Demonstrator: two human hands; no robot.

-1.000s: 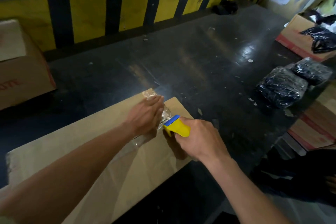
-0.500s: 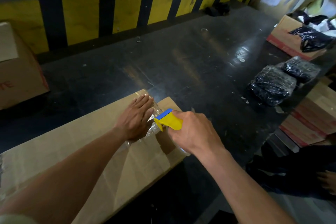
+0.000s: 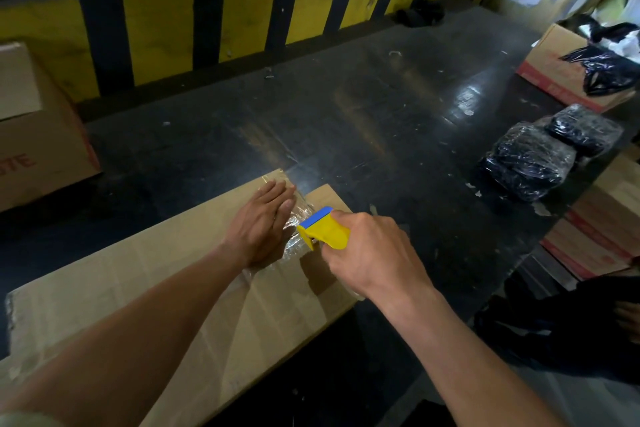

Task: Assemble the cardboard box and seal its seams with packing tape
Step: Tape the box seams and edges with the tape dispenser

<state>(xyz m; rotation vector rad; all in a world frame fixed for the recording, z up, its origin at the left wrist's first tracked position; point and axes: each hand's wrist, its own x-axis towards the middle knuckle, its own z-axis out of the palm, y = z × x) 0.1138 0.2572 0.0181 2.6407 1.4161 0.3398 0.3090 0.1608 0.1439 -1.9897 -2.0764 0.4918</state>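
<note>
As a strip of clear packing tape (image 3: 297, 218) goes down on the top of a cardboard box (image 3: 138, 288), a person's left hand (image 3: 263, 225) lies flat on the film. Its fingers (image 3: 277, 198) are straight and close together, with the tips just short of the box's far edge. The right hand (image 3: 374, 253) has its fingers curled round a yellow tape dispenser (image 3: 325, 229) with a blue front strip. It is held just beside the left hand, on its right, with the nose aimed into the crumpled film between the two.

The box lies low on a dark worktop (image 3: 363, 107), its long axis running from the near left of the view to the far right. The tape runs from the person's side, under the left palm, toward the seam (image 3: 304, 194) that shows as a notch in the far edge.

The next move looks like cutting the tape at that edge or carrying it over the end. Either way the work lies away from the person, past the left fingertips, and the right hand is the nearer one to do it.

Beyond the edge the worktop gives open room up to a yellow-and-black striped barrier (image 3: 242, 17). Two plastic-wrapped black bundles (image 3: 530, 163) sit well apart to the right, and another carton (image 3: 41, 142) stands off to the left. The wrinkled film by the dispenser may need smoothing.
</note>
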